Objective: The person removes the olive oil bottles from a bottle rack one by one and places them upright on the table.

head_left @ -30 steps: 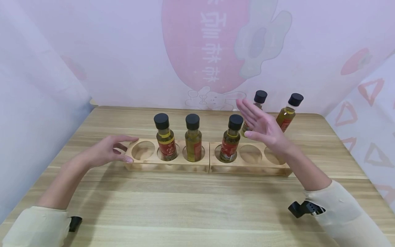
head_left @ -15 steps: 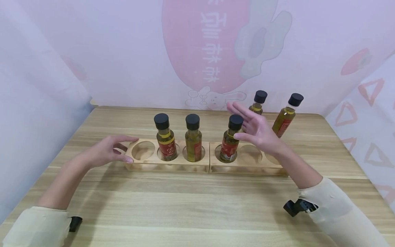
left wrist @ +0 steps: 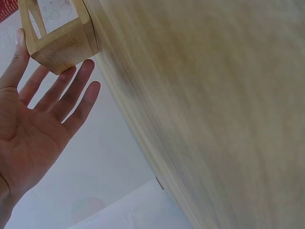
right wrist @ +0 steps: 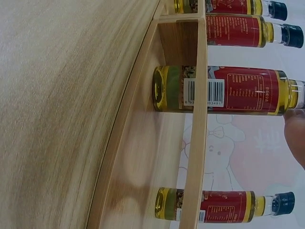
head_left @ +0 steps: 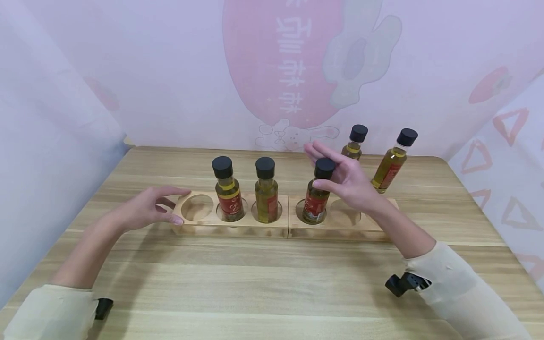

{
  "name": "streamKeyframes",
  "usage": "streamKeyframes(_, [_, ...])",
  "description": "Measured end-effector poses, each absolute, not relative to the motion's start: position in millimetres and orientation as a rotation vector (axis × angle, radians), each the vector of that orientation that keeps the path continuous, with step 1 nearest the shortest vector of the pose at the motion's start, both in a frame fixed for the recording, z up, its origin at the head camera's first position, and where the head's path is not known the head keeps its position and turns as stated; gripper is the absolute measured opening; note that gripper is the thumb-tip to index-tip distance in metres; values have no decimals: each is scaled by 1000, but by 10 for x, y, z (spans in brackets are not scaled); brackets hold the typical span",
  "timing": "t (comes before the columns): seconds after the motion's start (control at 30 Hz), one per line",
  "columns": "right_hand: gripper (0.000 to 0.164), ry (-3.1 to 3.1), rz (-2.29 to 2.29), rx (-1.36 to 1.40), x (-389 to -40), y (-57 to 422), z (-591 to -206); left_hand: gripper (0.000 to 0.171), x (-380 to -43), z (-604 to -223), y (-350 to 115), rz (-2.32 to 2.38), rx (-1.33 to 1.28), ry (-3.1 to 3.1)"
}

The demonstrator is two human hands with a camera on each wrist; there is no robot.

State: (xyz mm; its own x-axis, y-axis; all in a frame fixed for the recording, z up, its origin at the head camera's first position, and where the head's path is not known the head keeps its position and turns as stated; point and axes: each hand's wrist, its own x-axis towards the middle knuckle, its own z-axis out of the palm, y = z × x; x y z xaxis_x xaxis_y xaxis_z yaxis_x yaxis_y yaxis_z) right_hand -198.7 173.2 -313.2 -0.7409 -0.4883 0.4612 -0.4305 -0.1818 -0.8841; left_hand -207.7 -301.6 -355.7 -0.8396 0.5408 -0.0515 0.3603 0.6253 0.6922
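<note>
Two pale wooden bottle racks (head_left: 246,231) stand end to end, with round holes in their tops. My left hand (head_left: 144,208) holds the left rack's outer end, thumb at the front corner and index finger at the back; its other fingers lie near the end block (left wrist: 64,47). My right hand (head_left: 350,182) is around the neck of an oil bottle (head_left: 314,205) in the right rack. Its thumb (right wrist: 295,133) touches the neck, and its fingers stretch out straight behind the black cap. Two similar oil bottles stand in the left rack, one in the middle hole (head_left: 231,203), one in the right (head_left: 266,203).
Behind the right rack stand two more oil bottles, one partly hidden by my right hand (head_left: 358,137) and one farther right (head_left: 391,165). A printed cloth (head_left: 170,85) hangs behind and beside the wooden table (head_left: 238,283).
My right hand has moved left and slightly down, from right of the right rack's bottle to around its neck. The left hand, racks and bottles have not visibly moved.
</note>
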Motion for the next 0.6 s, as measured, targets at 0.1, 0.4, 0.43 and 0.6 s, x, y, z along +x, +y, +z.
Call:
streamKeyframes(0.1, [79, 1997, -2103, -1112, -1989, 1715, -3134, 72, -2079, -3553, -3017, 1018, 738, 2597])
streamKeyframes(0.4, [76, 2044, -2074, -1095, -2002, 1710, -3140, 72, -2081, -3547, -3029, 1007, 744, 2603])
streamKeyframes(0.43, [76, 2044, -2073, -1094, -2003, 1708, -3138, 72, -2082, -3546, -3030, 1006, 744, 2603])
streamKeyframes(0.6, [75, 2046, -2065, -1090, -2014, 1698, -3129, 72, -2086, -3543, -3037, 1014, 740, 2598])
